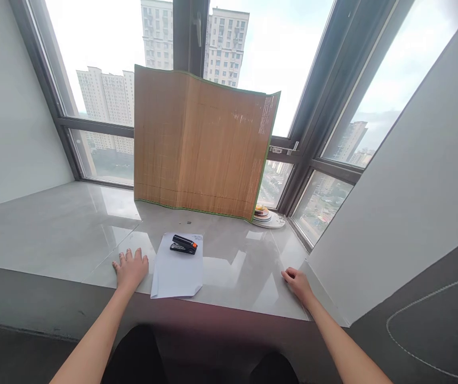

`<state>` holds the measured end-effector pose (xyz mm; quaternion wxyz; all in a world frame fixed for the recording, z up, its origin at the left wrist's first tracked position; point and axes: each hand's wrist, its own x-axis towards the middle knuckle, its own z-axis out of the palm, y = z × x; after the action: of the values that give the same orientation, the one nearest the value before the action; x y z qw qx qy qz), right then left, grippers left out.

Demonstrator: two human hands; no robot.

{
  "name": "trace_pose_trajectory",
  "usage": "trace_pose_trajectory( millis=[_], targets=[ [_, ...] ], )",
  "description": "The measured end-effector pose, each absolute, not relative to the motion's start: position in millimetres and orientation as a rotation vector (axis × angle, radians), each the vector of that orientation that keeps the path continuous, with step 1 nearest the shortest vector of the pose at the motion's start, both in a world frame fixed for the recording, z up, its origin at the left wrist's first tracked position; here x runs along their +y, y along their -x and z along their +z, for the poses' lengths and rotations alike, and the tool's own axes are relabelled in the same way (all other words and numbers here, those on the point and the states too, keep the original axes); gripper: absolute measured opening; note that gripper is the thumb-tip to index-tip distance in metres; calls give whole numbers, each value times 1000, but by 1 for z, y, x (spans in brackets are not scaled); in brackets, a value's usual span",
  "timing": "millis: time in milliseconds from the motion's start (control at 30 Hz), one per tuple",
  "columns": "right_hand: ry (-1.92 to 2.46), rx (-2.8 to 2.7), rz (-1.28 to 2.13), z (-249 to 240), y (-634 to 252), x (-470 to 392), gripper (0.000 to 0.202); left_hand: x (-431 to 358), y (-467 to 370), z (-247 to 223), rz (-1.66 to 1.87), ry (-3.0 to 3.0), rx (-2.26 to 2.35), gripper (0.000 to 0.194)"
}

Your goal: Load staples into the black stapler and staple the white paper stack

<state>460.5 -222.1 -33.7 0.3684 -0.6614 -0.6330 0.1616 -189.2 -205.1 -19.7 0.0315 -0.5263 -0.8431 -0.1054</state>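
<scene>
My left hand (131,269) lies flat on the tiled window sill (232,272), fingers spread, just left of a stack of white paper (176,274). On the upper part of the paper rests a black stapler (183,244) with an orange spot at its right end. The sheets' lower corners look slightly bent, and the top right has small print too fine to read. Far to the right, my right hand (297,282) rests on the sill with its fingers curled in, and nothing shows in it. Neither hand touches the paper or the stapler.
A brown bamboo mat (208,144) with green edging stands upright against the window at the back. Beside its lower right corner are stacked plates (266,217). Tiny dark pieces (189,222) lie before the mat. A white wall (404,176) bounds the right side.
</scene>
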Motion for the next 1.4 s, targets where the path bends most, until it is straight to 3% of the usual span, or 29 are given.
trace_pose_trajectory(
  millis=[167, 367, 567, 800, 900, 1400],
  targets=[
    [1686, -1633, 423, -32, -459, -221, 45, -208, 187, -14, -449, 1609, -2615, 59],
    [1702, -1619, 446, -27, -458, -225, 45, -218, 177, 4, -874, 1706, -2382, 49],
    [1713, -1639, 416, -26, -457, -228, 46, -215, 90, 16, -599, 1995, -2186, 49],
    [1710, -1661, 384, -25, -456, -228, 46, -212, 31, -16, -288, 1988, -2382, 81],
    [1719, -1663, 379, -26, -456, -227, 47, -216, 31, -24, -241, 2014, -2350, 83],
    [1747, -1667, 356, -26, -457, -229, 42, -233, -101, -32, -478, 2243, -2230, 84]
  ],
)
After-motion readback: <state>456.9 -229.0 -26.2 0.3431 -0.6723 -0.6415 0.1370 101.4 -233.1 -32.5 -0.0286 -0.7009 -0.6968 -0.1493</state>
